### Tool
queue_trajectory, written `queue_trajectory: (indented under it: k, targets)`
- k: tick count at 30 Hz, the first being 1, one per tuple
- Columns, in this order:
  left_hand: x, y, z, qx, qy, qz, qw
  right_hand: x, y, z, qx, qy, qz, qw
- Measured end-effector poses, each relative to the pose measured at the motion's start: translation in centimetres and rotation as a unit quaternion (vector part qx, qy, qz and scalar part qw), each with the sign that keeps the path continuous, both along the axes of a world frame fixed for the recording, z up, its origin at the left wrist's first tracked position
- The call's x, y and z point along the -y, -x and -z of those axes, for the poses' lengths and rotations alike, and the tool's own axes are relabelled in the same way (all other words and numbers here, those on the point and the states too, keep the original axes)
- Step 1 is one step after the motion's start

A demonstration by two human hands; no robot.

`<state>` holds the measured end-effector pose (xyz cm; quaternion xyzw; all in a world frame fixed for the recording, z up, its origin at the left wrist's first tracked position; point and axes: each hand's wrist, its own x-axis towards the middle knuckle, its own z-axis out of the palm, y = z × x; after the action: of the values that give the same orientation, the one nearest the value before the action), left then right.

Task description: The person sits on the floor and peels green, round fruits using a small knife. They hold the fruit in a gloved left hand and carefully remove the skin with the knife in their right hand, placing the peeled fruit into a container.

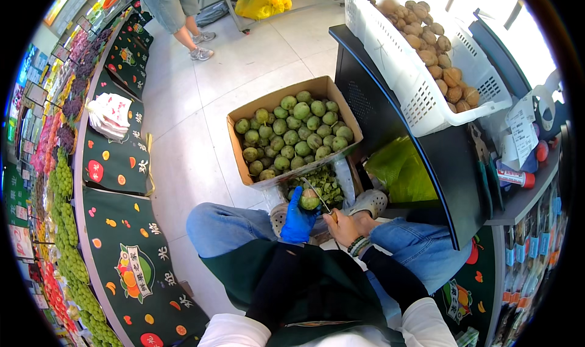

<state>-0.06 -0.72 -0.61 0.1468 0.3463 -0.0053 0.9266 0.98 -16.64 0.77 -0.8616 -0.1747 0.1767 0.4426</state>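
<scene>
My left hand point(299, 218), in a blue glove, holds a green-husked walnut point(310, 199) with a pale patch bared on its upper side. In my bare right hand point(342, 229) is the wooden handle of a knife point(323, 201); its thin blade points up and left, close beside the walnut. Below both hands lie many green husk pieces point(330, 186) in a container partly lined with clear plastic. Just beyond them stands a cardboard box point(292, 178) full of whole green fruits point(292, 137).
At the right, a white plastic basket point(418, 111) of brown walnuts point(429, 49) rests on a black counter point(457, 164), near pliers point(480, 148). A yellow-green bag point(404, 168) sits underneath. Fruit displays point(68, 237) line the left. A person point(171, 8) stands beyond.
</scene>
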Motion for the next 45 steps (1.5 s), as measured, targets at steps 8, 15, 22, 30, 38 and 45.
queue_trajectory:
  k: [8,15,22,30,38,45]
  targets:
    - [-1.4,0.5,0.8,0.017,-0.031,0.020,0.999,2.2,-2.2,-0.6,0.100,0.086,-0.140,0.981]
    - [-0.4,1.6,-0.5,0.024,-0.177,0.016,0.984,2.6,-2.0,-2.0,0.218,0.179,-0.161,0.946]
    - [-0.5,0.7,-1.3,-0.023,-0.067,0.028,0.997,1.6,-1.3,0.7,0.139,0.156,-0.141,0.968]
    - [0.6,-0.1,-2.3,-0.049,0.034,-0.013,0.998,-0.2,1.0,1.1,0.118,0.046,-0.023,0.992]
    - [1.7,-1.0,-3.4,-0.077,-0.128,-0.082,0.985,-0.6,0.7,0.4,0.078,0.069,-0.037,0.994]
    - [-0.1,0.7,-0.5,0.046,0.057,0.022,0.997,0.1,0.5,-1.0,0.160,0.108,-0.100,0.976]
